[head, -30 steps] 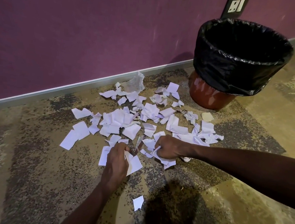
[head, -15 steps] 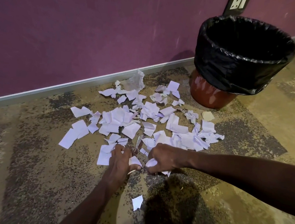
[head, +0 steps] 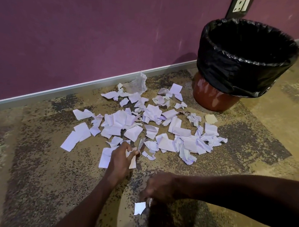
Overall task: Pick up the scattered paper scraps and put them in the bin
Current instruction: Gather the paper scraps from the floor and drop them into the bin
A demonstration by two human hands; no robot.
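While left hand [head: 123, 158] clenches gathered paper scraps [head: 132, 154] to bulk-carry, right hand [head: 160, 188] fingers curl over lone scrap [head: 139, 208], grip unclear; black-lined bin [head: 246, 71] near.

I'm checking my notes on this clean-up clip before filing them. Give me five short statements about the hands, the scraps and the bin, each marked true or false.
1. The left hand grips white paper scraps. True.
2. The bin lies tipped on its side. False: it stands upright, its black liner folded over the rim.
3. The right hand hovers over the bin. False: it is low over the floor, close above a lone scrap lying apart from the pile.
4. Most scraps lie on the floor between the wall and the hands. True.
5. The floor around the bin has been cleared. False: scraps lie right beside its base.
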